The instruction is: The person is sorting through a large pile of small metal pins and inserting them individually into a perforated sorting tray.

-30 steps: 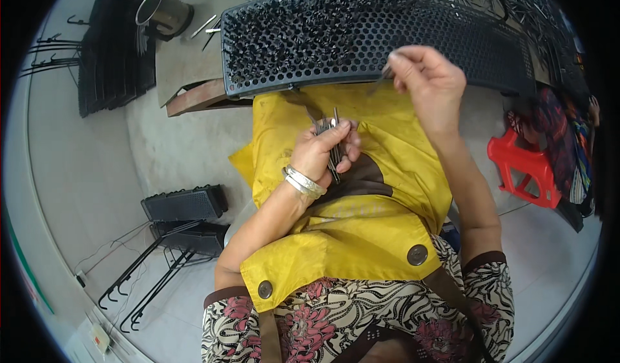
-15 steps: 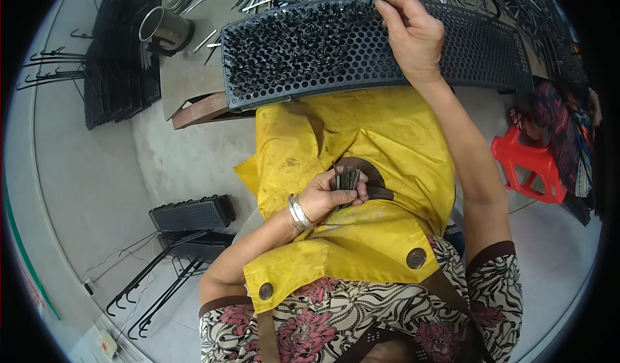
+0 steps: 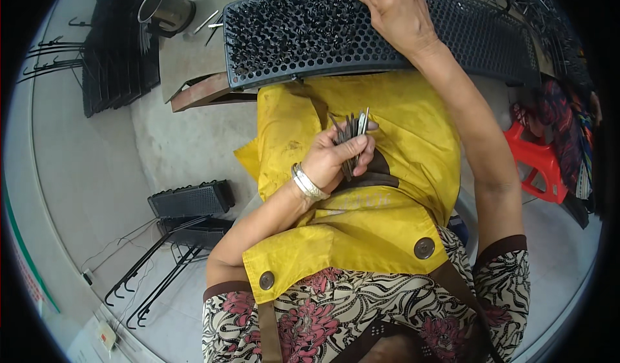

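Observation:
A long black perforated rack (image 3: 465, 40) stretches across the top of the view. Its left half bristles with short dark metal pieces (image 3: 284, 30) standing in the holes; bare holes show on its right half. My right hand (image 3: 402, 22) is over the middle of the rack, thumb and fingertips pinched together at the border of the filled part. Whatever is between those fingertips is too small to make out. In front of the yellow apron (image 3: 407, 118), my left hand (image 3: 332, 156) grips a bundle of thin metal strips (image 3: 352, 129), their ends pointing up.
Loose metal strips (image 3: 549, 30) lie heaped behind the rack. At the left stand a metal mug (image 3: 166, 11) and stacked black racks (image 3: 123, 53). Another black rack (image 3: 190, 198) with long hooked rods sits lower left. A red plastic stool (image 3: 539, 163) is at the right.
My left hand has risen away from my lap with the strips, which show more now. My right hand has shifted slightly left and up over the rack, still pinched.

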Motion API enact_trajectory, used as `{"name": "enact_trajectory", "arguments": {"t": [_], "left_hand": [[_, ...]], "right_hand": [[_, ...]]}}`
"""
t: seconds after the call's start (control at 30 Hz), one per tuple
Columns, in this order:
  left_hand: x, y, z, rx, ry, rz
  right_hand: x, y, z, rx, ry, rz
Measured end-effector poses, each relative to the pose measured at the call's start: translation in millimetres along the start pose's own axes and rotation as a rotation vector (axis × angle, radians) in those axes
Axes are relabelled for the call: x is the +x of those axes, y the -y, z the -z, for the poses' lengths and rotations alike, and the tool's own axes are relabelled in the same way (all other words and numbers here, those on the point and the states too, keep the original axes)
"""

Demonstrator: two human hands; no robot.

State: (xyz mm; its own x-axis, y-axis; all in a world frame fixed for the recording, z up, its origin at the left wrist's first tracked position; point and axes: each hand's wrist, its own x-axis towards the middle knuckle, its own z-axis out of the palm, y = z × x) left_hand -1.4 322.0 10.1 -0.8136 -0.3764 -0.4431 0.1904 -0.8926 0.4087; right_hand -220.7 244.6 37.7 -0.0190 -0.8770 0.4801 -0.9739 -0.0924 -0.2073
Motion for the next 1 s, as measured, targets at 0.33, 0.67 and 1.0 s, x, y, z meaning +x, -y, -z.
{"name": "enact_trajectory", "arguments": {"t": [0.33,0.67,1.0], "left_hand": [[10,-18,-13,0.003,-0.010,-0.096],[11,-20,-21,0.217,-0.077,-0.127],[12,-14,-23,0.146,-0.129,-0.163]], "right_hand": [[-60,41,41,1.047,0.398,-0.553],[-83,46,43,1.279,0.279,-0.847],[-95,58,41,1.363,0.266,-0.857]]}}
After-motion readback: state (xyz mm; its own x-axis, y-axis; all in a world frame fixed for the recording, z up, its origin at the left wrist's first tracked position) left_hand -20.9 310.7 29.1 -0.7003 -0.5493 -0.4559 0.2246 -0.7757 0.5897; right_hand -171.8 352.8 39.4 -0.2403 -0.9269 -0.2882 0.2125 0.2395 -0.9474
